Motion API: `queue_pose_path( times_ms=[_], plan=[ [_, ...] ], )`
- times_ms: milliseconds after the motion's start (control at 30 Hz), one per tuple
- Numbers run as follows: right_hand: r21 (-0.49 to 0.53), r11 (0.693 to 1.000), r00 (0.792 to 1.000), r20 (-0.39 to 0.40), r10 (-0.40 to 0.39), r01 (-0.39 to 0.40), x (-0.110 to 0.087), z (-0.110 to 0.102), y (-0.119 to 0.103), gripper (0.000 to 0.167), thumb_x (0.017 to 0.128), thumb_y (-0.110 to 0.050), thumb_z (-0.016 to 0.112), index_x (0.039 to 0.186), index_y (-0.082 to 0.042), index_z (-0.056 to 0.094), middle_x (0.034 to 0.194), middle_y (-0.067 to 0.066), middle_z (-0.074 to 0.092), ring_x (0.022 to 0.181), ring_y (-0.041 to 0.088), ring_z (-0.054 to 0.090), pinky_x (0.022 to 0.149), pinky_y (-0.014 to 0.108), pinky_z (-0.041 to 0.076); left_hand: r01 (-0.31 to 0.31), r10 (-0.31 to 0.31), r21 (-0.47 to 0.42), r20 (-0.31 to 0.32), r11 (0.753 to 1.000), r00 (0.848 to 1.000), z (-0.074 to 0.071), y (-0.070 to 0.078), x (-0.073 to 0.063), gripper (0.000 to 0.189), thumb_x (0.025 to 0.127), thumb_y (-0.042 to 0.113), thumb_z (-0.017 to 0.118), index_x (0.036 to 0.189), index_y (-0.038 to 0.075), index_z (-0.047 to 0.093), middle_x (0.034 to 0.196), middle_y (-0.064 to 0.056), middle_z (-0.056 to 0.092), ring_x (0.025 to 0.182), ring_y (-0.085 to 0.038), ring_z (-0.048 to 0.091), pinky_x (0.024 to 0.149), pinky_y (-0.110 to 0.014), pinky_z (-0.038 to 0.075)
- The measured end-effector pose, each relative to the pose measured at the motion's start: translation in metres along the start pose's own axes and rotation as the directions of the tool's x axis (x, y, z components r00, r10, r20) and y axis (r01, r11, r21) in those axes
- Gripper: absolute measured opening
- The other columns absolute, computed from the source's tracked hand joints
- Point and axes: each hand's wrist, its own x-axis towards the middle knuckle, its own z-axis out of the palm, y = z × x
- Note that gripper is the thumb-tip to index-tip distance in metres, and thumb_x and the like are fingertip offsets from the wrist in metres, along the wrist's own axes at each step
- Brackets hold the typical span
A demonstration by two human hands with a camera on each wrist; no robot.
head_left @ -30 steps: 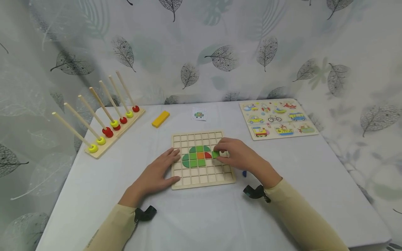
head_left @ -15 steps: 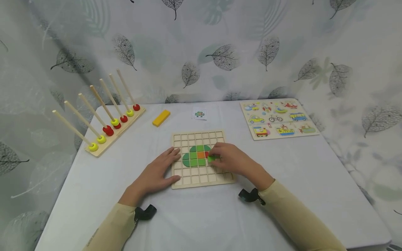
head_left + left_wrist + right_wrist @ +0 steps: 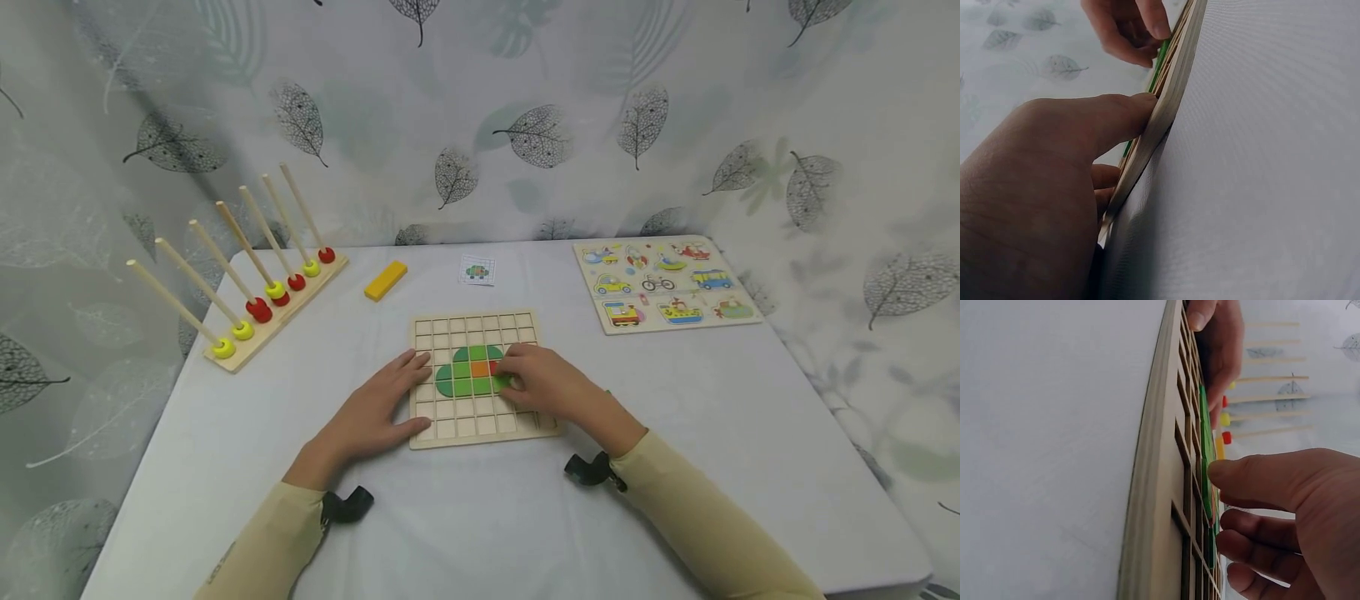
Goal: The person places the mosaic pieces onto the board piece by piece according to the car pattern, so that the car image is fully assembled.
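Note:
A wooden grid board (image 3: 465,428) lies on the white table, its middle cells filled with green tiles (image 3: 461,386), an orange tile (image 3: 479,369) and a red tile (image 3: 493,367). My left hand (image 3: 375,412) rests with spread fingers along the board's left edge, thumb on the near corner. Over the right part of the board, my right hand (image 3: 551,383) pinches a light green tile (image 3: 500,383) at the end of the green row, just below the red tile. In the right wrist view the thumb (image 3: 1225,472) is against the green tiles; the fingertips are partly hidden behind the board.
A pegged counting rack (image 3: 277,317) with red and yellow beads stands at the back left. Beside it lies a yellow block (image 3: 386,281). A small picture card (image 3: 477,271) lies behind the board, and a vehicle puzzle board (image 3: 656,304) at the back right.
My right hand has moved left with the light green tile, bringing it down into line with the green row below the red tile. The left hand has stayed in place.

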Motion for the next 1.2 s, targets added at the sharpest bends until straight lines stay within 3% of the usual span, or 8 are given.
queue_pose_path(
  times_ms=[200,433,667,833,1067,1200],
  plan=[
    [0.031,0.999,1.0,-0.002,0.015,-0.015,-0.001,-0.002,0.001,0.024,0.094,-0.018,0.087,0.117,-0.012,0.083,0.11,-0.002,0.071,0.099,0.014,0.063,0.089,0.033,0.056,0.015,-0.015,-0.001,0.015,1.0,1.0,0.0,-0.002,0.001,0.078,0.099,0.05,0.071,0.163,0.011,0.049,0.177,0.002,0.03,0.165,-0.021,0.016,0.127,-0.056,0.03],
    [0.025,1.0,1.0,0.003,0.003,-0.003,0.0,-0.003,-0.002,0.02,0.093,-0.014,0.087,0.112,-0.01,0.083,0.103,-0.002,0.072,0.086,0.012,0.057,0.08,0.03,0.054,-0.003,0.003,0.007,0.0,1.0,1.0,-0.001,0.0,0.001,0.079,0.099,0.05,0.072,0.162,0.009,0.05,0.176,-0.001,0.032,0.165,-0.025,0.019,0.125,-0.058,0.032],
    [0.048,0.998,1.0,0.004,0.03,-0.03,-0.001,-0.006,-0.002,0.021,0.094,-0.015,0.087,0.114,-0.011,0.083,0.106,-0.002,0.072,0.091,0.012,0.061,0.082,0.031,0.056,-0.003,0.003,-0.004,-0.003,1.0,1.0,0.0,-0.001,0.001,0.079,0.098,0.049,0.073,0.162,0.009,0.05,0.176,-0.001,0.032,0.165,-0.025,0.019,0.125,-0.059,0.032],
    [0.091,0.99,0.994,-0.02,0.106,-0.104,-0.009,-0.02,0.007,0.025,0.096,-0.02,0.085,0.119,-0.012,0.082,0.11,-0.004,0.071,0.096,0.014,0.063,0.084,0.034,0.057,-0.001,0.001,0.001,0.004,1.0,1.0,0.0,-0.002,0.001,0.079,0.099,0.051,0.072,0.163,0.01,0.049,0.177,0.0,0.031,0.165,-0.024,0.018,0.125,-0.058,0.032],
    [0.1,0.989,0.987,-0.104,0.121,-0.111,-0.027,-0.042,0.028,0.027,0.095,-0.016,0.085,0.121,-0.007,0.08,0.111,0.002,0.072,0.095,0.022,0.066,0.079,0.038,0.056,-0.003,0.003,0.016,0.006,1.0,1.0,0.0,-0.003,0.001,0.079,0.099,0.051,0.071,0.163,0.01,0.049,0.177,0.001,0.03,0.165,-0.022,0.017,0.126,-0.056,0.031],
    [0.082,0.984,0.979,-0.115,0.169,-0.16,-0.039,-0.051,0.037,0.028,0.095,-0.015,0.086,0.122,-0.008,0.08,0.113,0.002,0.073,0.099,0.021,0.065,0.082,0.039,0.057,0.0,0.0,0.002,0.011,1.0,1.0,0.001,-0.003,0.001,0.079,0.099,0.05,0.072,0.163,0.01,0.049,0.177,0.0,0.03,0.165,-0.023,0.017,0.126,-0.057,0.031]
  ],
)
